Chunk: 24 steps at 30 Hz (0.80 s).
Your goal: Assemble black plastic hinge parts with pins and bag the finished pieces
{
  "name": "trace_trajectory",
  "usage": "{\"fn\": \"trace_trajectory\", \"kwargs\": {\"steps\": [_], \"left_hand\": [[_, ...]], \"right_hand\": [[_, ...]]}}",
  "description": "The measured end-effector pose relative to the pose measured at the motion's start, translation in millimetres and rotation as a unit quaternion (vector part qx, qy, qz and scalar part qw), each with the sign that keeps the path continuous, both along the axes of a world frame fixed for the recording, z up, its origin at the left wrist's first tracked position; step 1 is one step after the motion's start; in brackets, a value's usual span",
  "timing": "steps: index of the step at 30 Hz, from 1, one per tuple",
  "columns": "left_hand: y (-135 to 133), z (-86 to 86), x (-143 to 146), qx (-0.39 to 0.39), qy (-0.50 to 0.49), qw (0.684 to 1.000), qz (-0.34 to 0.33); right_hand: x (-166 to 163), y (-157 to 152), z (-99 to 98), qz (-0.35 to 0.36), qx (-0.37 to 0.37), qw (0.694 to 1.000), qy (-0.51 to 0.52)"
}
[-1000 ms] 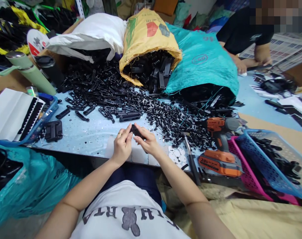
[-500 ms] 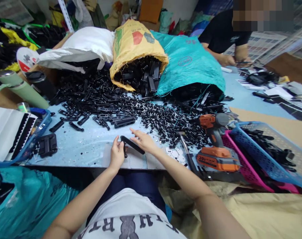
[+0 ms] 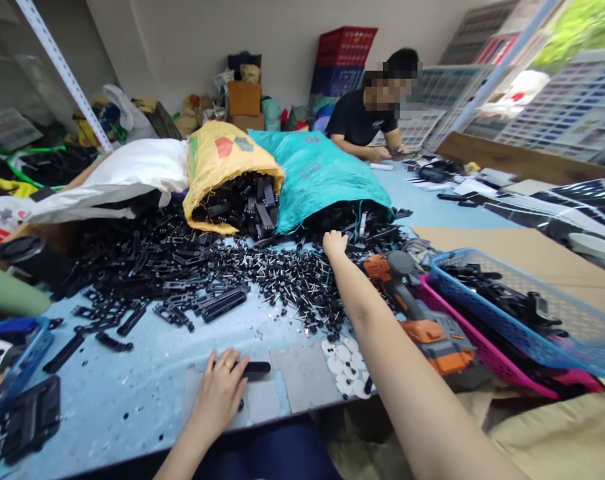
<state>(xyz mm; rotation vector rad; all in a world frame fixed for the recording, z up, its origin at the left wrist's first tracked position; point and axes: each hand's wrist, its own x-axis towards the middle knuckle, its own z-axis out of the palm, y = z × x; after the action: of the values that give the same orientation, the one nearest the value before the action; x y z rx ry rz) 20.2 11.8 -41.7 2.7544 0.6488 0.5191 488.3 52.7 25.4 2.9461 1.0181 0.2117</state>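
Observation:
My left hand (image 3: 221, 390) rests on a long black plastic part (image 3: 255, 367) lying on the pale blue table (image 3: 147, 380) near its front edge, fingers laid over the part's left end. My right hand (image 3: 335, 243) is stretched far forward into the black parts spilling from the teal sack (image 3: 317, 177); its fingers are buried among the parts and hidden. Between the two hands lies a heap of small black pieces with metal pins (image 3: 302, 280).
A yellow sack (image 3: 222, 160) and a white sack (image 3: 127, 177) of black parts lie at the back. An orange cordless drill (image 3: 412, 313) sits to the right, beside blue (image 3: 522, 313) and pink (image 3: 482, 360) baskets. A person in black (image 3: 365, 117) works at the far end.
My right hand let go of the black part and reached far forward to the teal sack. My left hand laid the part on the table. The view tilted upward.

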Motion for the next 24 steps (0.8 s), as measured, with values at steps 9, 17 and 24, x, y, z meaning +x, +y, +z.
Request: {"fn": "trace_trajectory", "kwargs": {"steps": [9,17,24], "left_hand": [[7,15.6,16,0.018,0.177,0.984,-0.029],[11,16.2,-1,0.043,0.186,0.982,0.008],[14,5.6,-3,-0.028,0.123,0.992,-0.005]], "right_hand": [[-30,-14,25.1,0.021,-0.031,0.999,0.011],[-124,-50,70.6,0.176,-0.039,0.983,0.031],[-242,-133,16.5,0.623,-0.121,0.753,0.172]]}}
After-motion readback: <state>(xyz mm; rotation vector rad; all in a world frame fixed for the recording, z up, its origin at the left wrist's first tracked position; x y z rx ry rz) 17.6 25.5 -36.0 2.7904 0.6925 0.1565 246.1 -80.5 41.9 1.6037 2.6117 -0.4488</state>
